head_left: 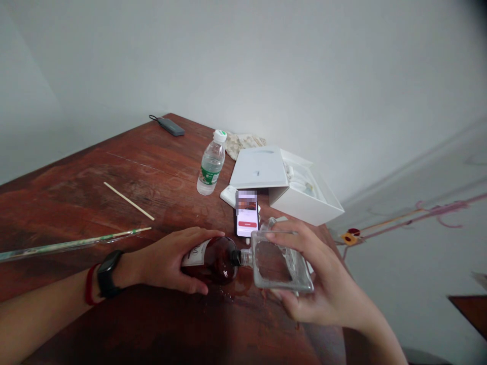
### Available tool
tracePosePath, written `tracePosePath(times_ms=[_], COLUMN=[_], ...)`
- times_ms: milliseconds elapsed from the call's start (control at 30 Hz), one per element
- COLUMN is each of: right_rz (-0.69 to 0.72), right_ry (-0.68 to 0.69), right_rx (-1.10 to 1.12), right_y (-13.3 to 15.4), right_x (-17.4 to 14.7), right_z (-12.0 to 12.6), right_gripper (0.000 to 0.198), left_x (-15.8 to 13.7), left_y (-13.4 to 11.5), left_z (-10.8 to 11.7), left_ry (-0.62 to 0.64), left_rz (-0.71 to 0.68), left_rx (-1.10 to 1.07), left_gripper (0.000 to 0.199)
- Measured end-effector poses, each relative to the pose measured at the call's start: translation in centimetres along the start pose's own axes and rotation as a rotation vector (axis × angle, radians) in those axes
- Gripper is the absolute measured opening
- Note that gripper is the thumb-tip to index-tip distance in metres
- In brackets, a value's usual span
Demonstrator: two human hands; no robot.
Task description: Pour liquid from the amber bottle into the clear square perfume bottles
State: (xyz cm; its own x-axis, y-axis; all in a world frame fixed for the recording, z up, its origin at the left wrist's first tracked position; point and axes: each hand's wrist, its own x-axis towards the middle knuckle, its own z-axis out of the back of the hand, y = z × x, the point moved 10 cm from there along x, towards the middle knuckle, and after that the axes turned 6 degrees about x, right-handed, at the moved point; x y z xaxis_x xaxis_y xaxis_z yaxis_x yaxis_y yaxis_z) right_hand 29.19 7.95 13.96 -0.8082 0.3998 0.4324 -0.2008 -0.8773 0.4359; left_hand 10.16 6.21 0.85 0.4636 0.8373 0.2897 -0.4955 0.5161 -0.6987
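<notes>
My left hand (178, 261) is wrapped round a dark red-brown bottle (219, 259) with a pale label, tilted so that its neck points right. In my right hand (308, 268) is a square clear glass bottle (276, 263), also tilted, its neck pointing left. The two mouths meet between my hands. Whether liquid is passing between them I cannot tell. Small wet drops lie on the table just below the necks.
Behind my hands, a lit phone (247, 215) lies on the wooden table (95, 203). Farther back stand a water bottle (210, 167) and an open white box (304, 200). Chopsticks (129, 201) and a dark grey device (171, 126) are to the left.
</notes>
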Motion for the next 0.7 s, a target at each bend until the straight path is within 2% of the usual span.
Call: tracePosePath(times_ms=[500,700], right_rz=[0.033,0.001], right_ry=[-0.005,0.031], right_rx=[-0.014,0.028], right_y=[0.34,-0.12], right_x=[0.07,-0.16], right_z=[0.10,-0.26], right_gripper=[0.074,0.074], left_x=[0.20,0.15], left_y=[-0.26,-0.26], left_z=[0.00,-0.02], left_ry=[0.011,0.009], left_rz=[-0.016,-0.033], left_rx=[-0.016,-0.008], left_gripper=[0.099,0.099])
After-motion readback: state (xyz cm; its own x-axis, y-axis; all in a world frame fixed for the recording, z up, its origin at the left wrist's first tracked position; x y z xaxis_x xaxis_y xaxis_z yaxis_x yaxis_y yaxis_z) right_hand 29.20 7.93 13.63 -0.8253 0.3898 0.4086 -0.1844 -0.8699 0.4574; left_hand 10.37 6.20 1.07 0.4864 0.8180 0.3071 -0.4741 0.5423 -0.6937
